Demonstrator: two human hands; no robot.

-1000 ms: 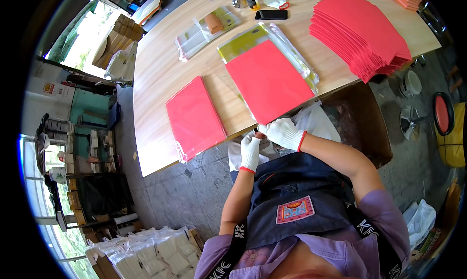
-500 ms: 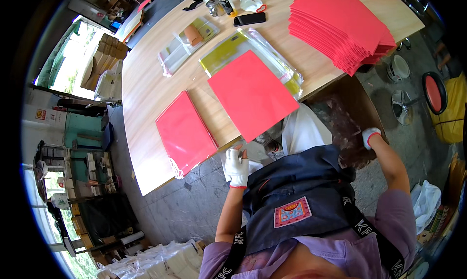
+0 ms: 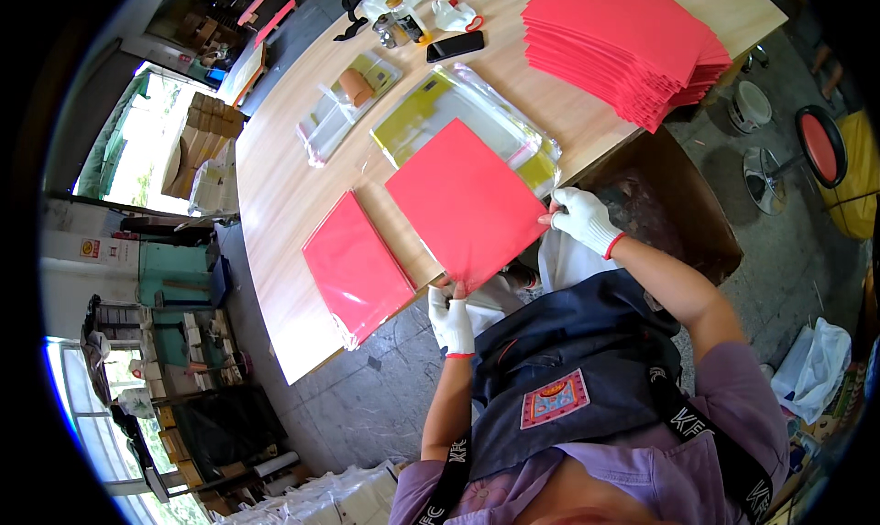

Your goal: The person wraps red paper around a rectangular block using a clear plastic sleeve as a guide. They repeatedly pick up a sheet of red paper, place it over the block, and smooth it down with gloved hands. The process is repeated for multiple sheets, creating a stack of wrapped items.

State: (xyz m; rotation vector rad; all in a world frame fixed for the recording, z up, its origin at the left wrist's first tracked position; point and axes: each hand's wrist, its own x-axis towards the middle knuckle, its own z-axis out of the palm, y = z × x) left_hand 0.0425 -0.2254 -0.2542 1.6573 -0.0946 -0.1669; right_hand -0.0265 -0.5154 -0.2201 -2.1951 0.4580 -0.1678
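A flat red sheet (image 3: 467,204) lies partly on a stack of clear plastic bags (image 3: 495,99) and reaches past the table's near edge. My left hand (image 3: 450,323), in a white glove with bare fingertips, pinches its near corner, where the surface looks crinkled. At its right corner, my right hand (image 3: 585,221), gloved alike, is closed with thumb and fingers on the edge. Whether clear film covers this sheet, I cannot tell. Left of it lies a pile of red sheets in shiny clear wrap (image 3: 357,268), its plastic end crumpled near the table edge.
A tall fanned stack of red sheets (image 3: 623,39) stands at the far right of the table (image 3: 275,204). Below the right edge is an open cardboard box (image 3: 701,191). Farther back lie a phone (image 3: 456,47), a jar (image 3: 408,19) and another bag pile (image 3: 321,122) with a brown piece (image 3: 355,87).
My right hand has come from over the cardboard box to the red sheet's right corner. My left hand has closed on the near corner. The view has shifted slightly.
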